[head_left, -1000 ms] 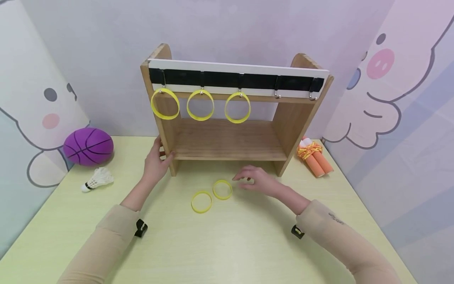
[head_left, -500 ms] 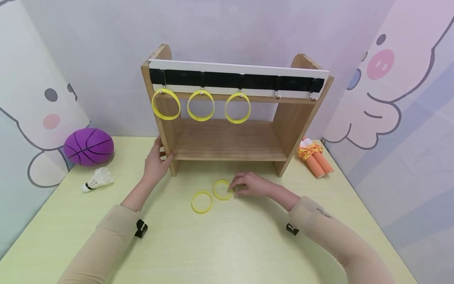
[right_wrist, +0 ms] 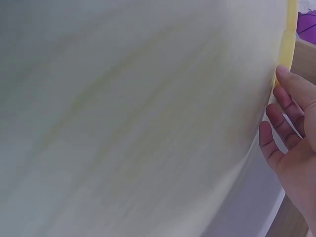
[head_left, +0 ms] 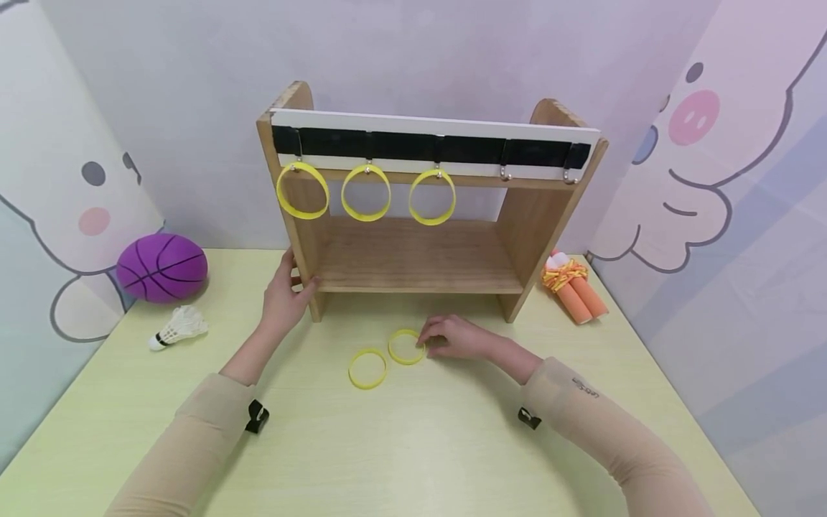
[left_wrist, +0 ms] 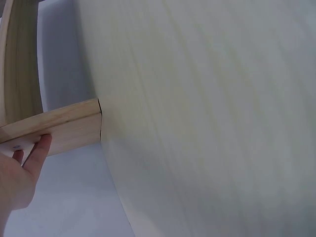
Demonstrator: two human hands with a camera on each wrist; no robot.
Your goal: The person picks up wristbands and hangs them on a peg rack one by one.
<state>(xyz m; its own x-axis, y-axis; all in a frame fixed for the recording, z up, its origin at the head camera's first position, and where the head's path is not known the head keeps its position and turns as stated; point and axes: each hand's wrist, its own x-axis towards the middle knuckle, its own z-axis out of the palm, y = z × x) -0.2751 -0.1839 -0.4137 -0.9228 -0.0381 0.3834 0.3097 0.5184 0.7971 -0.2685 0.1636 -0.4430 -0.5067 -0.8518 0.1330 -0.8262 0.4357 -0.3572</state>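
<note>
My left hand (head_left: 283, 298) grips the left side panel of a wooden rack (head_left: 420, 251) low down, thumb at its front edge. In the left wrist view, fingers (left_wrist: 39, 153) lie against the panel (left_wrist: 74, 132). In front of the rack, my right hand (head_left: 457, 339) pinches the right edge of a yellow ring (head_left: 405, 362) on the table; the right wrist view shows the thumb and forefinger at the band (right_wrist: 286, 52). Another yellow ring (head_left: 367, 387) lies just left of it. Three more yellow rings hang from the rack's left and middle hooks, among them the rightmost ring (head_left: 432, 222).
Two bare hooks, including the end hook (head_left: 570, 177), are at the right of the black strip (head_left: 403, 146). A purple ball (head_left: 161, 268) and a shuttlecock (head_left: 179, 327) lie at left. Orange-handled rolls with a tasselled band (head_left: 573, 287) lie right of the rack.
My right hand has moved left and slightly down to the nearer ring's right edge and closed on it; that ring has shifted very slightly right. My left hand stays on the rack.
</note>
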